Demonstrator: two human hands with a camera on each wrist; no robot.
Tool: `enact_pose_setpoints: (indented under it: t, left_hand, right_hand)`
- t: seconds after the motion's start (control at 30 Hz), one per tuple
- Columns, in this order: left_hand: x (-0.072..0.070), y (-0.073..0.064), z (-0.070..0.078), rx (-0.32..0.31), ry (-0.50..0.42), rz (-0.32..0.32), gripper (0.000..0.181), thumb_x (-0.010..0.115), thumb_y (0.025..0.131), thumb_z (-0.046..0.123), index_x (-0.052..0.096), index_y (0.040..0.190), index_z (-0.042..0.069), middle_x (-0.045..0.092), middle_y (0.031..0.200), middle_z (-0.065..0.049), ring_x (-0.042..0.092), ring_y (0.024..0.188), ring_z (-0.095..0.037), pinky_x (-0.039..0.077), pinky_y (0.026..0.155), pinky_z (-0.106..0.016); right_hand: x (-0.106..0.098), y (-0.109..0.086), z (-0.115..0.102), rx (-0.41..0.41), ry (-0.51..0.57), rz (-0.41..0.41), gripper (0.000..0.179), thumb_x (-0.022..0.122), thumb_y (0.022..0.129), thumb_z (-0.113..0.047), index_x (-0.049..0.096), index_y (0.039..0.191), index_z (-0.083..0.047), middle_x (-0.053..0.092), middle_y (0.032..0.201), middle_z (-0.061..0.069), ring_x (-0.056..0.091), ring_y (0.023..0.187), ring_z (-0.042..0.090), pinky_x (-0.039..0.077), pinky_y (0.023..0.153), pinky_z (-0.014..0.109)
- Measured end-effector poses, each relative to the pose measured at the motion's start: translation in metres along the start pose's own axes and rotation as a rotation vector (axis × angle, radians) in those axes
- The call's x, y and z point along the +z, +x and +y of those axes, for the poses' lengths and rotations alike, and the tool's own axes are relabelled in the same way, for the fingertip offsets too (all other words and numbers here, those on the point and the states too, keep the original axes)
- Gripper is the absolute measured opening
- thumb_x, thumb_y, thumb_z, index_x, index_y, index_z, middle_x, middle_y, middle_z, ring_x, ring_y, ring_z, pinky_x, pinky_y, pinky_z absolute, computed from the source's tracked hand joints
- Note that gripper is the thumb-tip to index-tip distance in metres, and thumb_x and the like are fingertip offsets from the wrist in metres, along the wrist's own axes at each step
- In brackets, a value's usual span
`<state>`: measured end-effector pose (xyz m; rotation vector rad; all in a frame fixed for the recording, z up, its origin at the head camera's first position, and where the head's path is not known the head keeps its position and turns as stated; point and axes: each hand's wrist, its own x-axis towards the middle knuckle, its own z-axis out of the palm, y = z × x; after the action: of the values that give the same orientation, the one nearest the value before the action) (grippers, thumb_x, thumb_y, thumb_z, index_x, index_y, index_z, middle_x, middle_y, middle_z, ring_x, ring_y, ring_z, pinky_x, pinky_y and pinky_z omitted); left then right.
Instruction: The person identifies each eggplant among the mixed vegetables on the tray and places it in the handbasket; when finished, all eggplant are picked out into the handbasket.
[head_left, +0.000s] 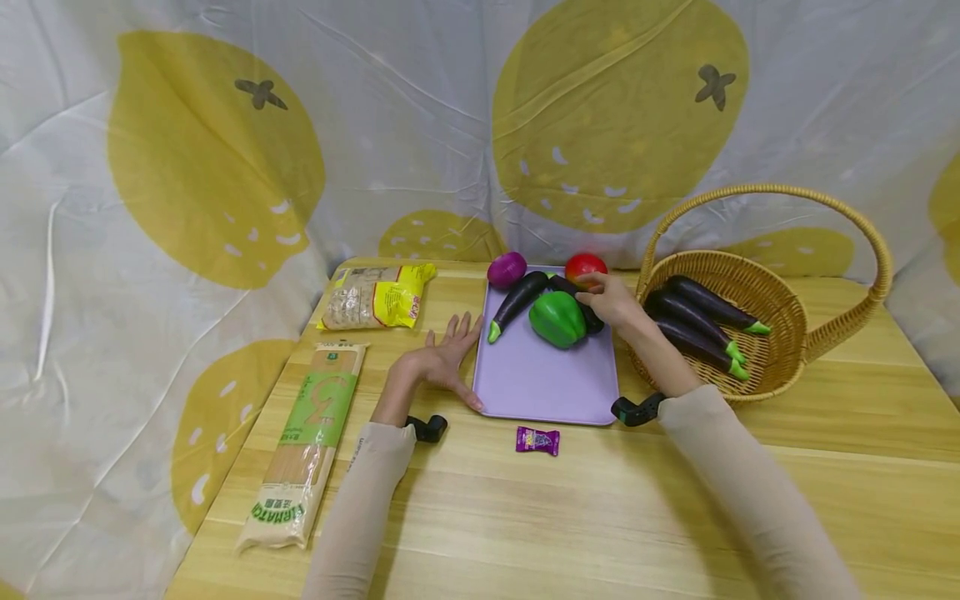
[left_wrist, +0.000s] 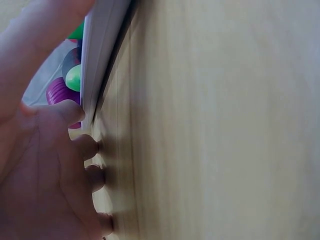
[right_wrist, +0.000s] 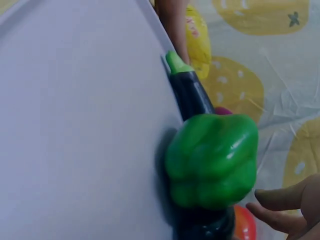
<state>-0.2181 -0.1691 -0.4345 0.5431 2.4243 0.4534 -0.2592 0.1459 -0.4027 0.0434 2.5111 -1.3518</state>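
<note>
A lilac tray (head_left: 540,383) holds a green bell pepper (head_left: 557,319), an eggplant (head_left: 517,302) to its left and a second eggplant (head_left: 588,312) partly hidden behind it. A purple onion (head_left: 507,270) and a red round fruit (head_left: 586,268) sit at the tray's far end. My left hand (head_left: 444,358) spreads its fingers on the table, thumb and index at the tray's left edge. Over the tray's right side is my right hand (head_left: 613,302), near the red fruit and second eggplant. In the right wrist view, thumb and finger (right_wrist: 280,198) stand apart, nothing visible between them.
A wicker basket (head_left: 795,379) with a tall handle holds several eggplants (head_left: 701,321) on the right. A purple-wrapped candy (head_left: 537,440) lies before the tray. To the left are a yellow-and-clear food bag (head_left: 375,297) and a noodle pack (head_left: 311,442). A lemon-print cloth (head_left: 420,108) hangs behind.
</note>
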Motion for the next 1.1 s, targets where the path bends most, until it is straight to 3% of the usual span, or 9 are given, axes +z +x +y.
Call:
enact_pose_setpoints:
  t: [0.17,0.4,0.73,0.97,1.1]
  left_hand:
    - [0.000,-0.001,0.000,0.007,0.000,0.002,0.149,0.092,0.070,0.055,-0.018,0.165,0.020,-0.027,0.171,-0.013,-0.027,0.158,-0.033,-0.015,0.126,-0.066]
    - [0.000,-0.001,0.000,0.012,-0.002,0.002,0.150,0.093,0.069,0.055,-0.018,0.165,0.020,-0.027,0.171,-0.013,-0.028,0.158,-0.033,-0.015,0.126,-0.067]
    - [0.000,0.000,-0.001,0.012,0.002,0.009,0.151,0.093,0.069,0.055,-0.017,0.165,0.020,-0.027,0.171,-0.013,-0.027,0.158,-0.033,-0.016,0.126,-0.066]
    - [0.001,0.000,-0.001,0.011,0.001,0.011,0.151,0.093,0.068,0.055,-0.017,0.165,0.020,-0.027,0.171,-0.013,-0.027,0.158,-0.032,-0.016,0.126,-0.066]
    - [0.001,0.000,-0.001,0.008,-0.001,0.011,0.151,0.093,0.069,0.055,-0.017,0.165,0.020,-0.027,0.171,-0.013,-0.027,0.159,-0.033,-0.016,0.126,-0.066]
  right_hand:
    - [0.005,0.002,0.002,0.011,0.034,0.031,0.044,0.052,0.108,-0.017,0.051,0.151,-0.004,0.054,0.138,0.027,0.050,0.116,0.031,0.042,0.089,0.031]
    - [0.009,0.005,0.007,-0.008,0.100,0.061,0.041,0.052,0.108,-0.015,0.054,0.147,-0.003,0.056,0.133,0.025,0.050,0.113,0.028,0.039,0.085,0.026]
    - [0.011,0.011,0.011,-0.002,0.107,0.055,0.044,0.052,0.107,-0.012,0.053,0.150,-0.004,0.058,0.143,0.027,0.052,0.120,0.027,0.045,0.099,0.033]
    - [0.013,0.012,0.012,-0.001,0.087,0.069,0.046,0.055,0.106,-0.010,0.052,0.151,-0.005,0.062,0.131,0.028,0.053,0.104,0.021,0.043,0.079,0.019]
    - [0.014,0.014,0.013,0.001,0.077,0.063,0.046,0.056,0.105,-0.010,0.052,0.151,-0.005,0.062,0.134,0.029,0.055,0.109,0.023,0.042,0.079,0.017]
